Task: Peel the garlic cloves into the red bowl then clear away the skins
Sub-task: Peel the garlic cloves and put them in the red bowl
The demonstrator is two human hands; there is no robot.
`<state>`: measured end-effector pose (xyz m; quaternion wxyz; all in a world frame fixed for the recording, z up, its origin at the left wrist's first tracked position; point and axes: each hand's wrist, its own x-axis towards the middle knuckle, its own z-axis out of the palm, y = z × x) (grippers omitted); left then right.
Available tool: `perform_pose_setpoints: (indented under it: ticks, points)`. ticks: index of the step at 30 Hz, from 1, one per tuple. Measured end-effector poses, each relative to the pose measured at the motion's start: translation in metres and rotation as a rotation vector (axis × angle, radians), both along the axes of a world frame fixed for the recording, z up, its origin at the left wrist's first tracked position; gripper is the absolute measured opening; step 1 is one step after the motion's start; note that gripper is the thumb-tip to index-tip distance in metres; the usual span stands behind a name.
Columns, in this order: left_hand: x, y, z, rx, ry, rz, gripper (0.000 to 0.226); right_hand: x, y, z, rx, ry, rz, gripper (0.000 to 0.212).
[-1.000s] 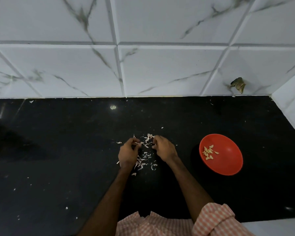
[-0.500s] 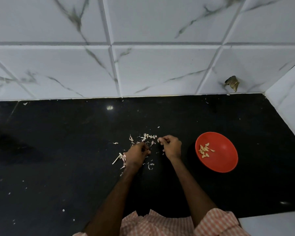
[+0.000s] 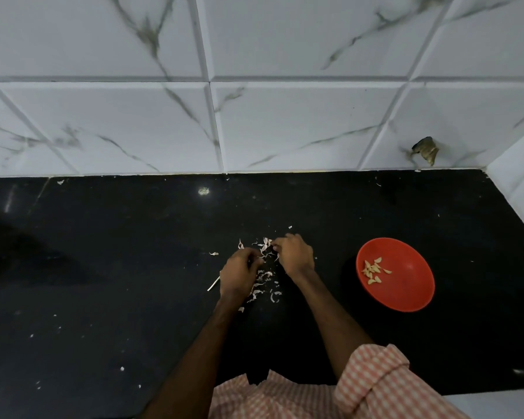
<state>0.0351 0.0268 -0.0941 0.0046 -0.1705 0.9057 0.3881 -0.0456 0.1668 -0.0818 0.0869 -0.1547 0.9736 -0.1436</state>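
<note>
Item: your left hand [image 3: 239,273] and right hand [image 3: 294,254] met low over skins [image 3: 263,281] on black counter [image 3: 103,267]. Fingers curled inward; whether they pinched anything, possibly clove, cannot tell. Red bowl [image 3: 406,293] sat right, within reach, holding peeled cloves [image 3: 374,270]. Skins uncleared.

Left hand [image 3: 239,275] hides whatever its fingers [image 3: 252,257] hold, perhaps garlic; right hand [image 3: 294,256] likewise.

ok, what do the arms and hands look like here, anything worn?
Both hands are bare: the left hand and right hand show no gloves, and no ring or watch is visible. The forearms are uncovered. A pink-and-white checked sleeve is bunched near the right elbow; no sleeve shows on the left arm.
</note>
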Motion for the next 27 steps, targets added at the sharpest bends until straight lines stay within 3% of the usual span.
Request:
perform_pose_setpoints:
  ticks: [9, 13, 18, 27]
  points:
    - [-0.002, 0.001, -0.002, 0.048, 0.036, 0.087, 0.01, 0.001, 0.011, -0.012, -0.488, -0.191, -0.404, 0.012]
    - [-0.008, 0.004, 0.003, 0.083, 0.038, 0.091, 0.012, 0.005, 0.013, -0.007, -0.868, -0.253, -0.634, 0.016]
    - [-0.021, 0.012, 0.007, 0.136, 0.003, -0.009, 0.01, 0.014, 0.016, 0.006, -1.216, -0.55, -0.571, 0.01]
    - [-0.028, 0.021, 0.015, 0.141, -0.017, -0.096, 0.023, 0.011, 0.016, 0.017, -1.002, -0.414, -0.39, 0.002]
